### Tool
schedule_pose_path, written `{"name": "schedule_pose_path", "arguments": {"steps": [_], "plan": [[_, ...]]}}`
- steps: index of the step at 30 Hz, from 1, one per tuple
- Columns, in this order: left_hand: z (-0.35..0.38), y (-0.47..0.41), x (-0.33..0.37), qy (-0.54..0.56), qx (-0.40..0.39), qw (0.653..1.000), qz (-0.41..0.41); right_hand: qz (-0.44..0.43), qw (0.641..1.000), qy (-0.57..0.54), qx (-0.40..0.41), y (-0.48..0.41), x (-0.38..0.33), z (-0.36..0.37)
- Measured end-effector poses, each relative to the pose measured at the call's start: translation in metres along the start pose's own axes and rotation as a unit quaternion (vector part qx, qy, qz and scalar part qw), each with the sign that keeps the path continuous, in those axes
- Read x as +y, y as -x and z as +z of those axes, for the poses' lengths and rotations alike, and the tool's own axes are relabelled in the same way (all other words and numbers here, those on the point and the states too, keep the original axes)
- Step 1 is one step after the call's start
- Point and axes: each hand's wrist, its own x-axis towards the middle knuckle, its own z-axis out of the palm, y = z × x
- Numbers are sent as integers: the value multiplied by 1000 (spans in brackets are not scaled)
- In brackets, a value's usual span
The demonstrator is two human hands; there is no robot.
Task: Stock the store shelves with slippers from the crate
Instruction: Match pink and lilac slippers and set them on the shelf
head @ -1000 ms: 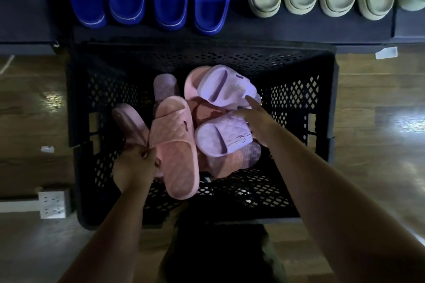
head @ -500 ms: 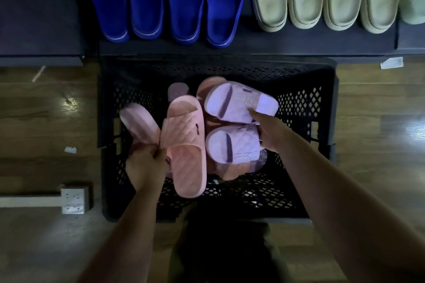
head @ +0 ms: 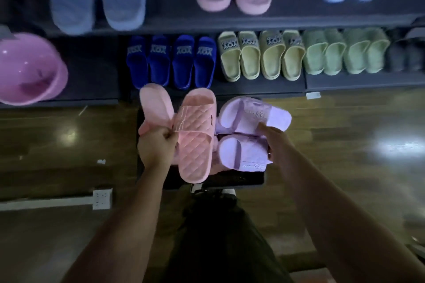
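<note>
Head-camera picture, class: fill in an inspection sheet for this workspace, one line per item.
Surface: wooden floor, glossy with glare.
Job's things: pink slippers in left hand; lilac slippers in right hand; black crate beneath.
Clutter: paper scraps on the floor.
Grippers: both hands gripping pairs.
Cables: white power strip on the floor.
Surroundings: shelves with blue, yellow, green and pink slippers; pink basin.

Dim, motion-blurred, glare on floor (head: 391, 145)
</note>
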Motion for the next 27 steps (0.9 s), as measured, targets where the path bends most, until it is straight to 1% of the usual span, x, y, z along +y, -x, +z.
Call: {"name": "schedule_pose_path", "arguments": {"steps": [3,5,10,13,16,20,23,27], "plan": [[-43,14,56,-8,0,999,41,-22,998,-48,30,96,-45,-40],[-67,26,98,-17,-9,997,77,-49,994,-85,39,139,-61,-71],[-93,48,194,17,-23,988,151,-94,979,-160,81,204,-97,-164],[-98,68,261,52,-11,977,205,-108,973,-184,93,225,-113,-230],[-91,88,326,45,-7,969,243,-125,966,-207,92,233,-124,-297],[-68,120,409,38,14,968,249,-149,961,-214,92,226,-138,-389],[-47,139,459,38,31,973,227,-138,963,-214,88,209,-147,-447],[-10,144,506,19,35,982,187,-120,960,-241,74,163,-164,-504]]}}
